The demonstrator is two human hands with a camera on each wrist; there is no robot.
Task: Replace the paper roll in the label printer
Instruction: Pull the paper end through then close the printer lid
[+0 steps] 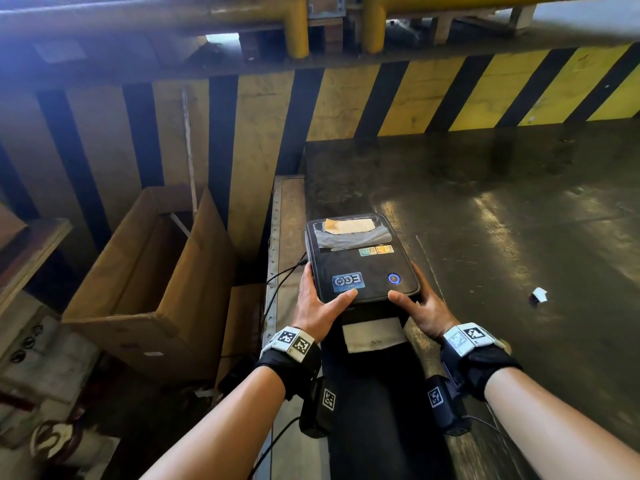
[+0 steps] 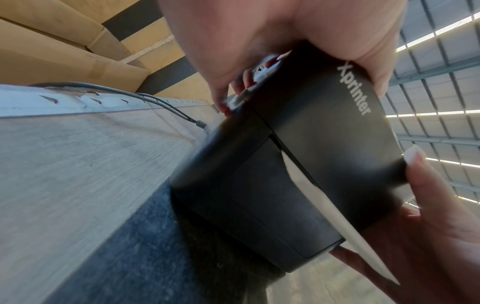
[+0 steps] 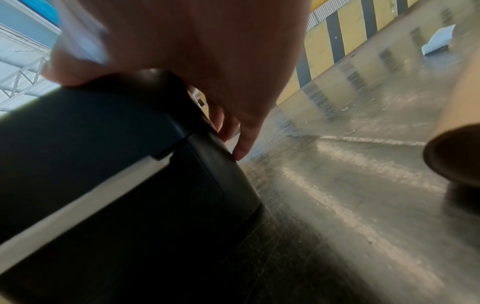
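Black plastic label printer (image 1: 360, 261) with a lit blue button sits on dark glossy surface (image 1: 502, 220), lid down. Both hands grip it: left hand (image 1: 320, 303) wraps its left side, thumb on the lid; right hand (image 1: 424, 306) likewise on the right. White label paper (image 1: 374, 332) sticks out the front slot. Brown cardboard tube (image 3: 457, 131), probably a roll core, lies nearby, blurred.
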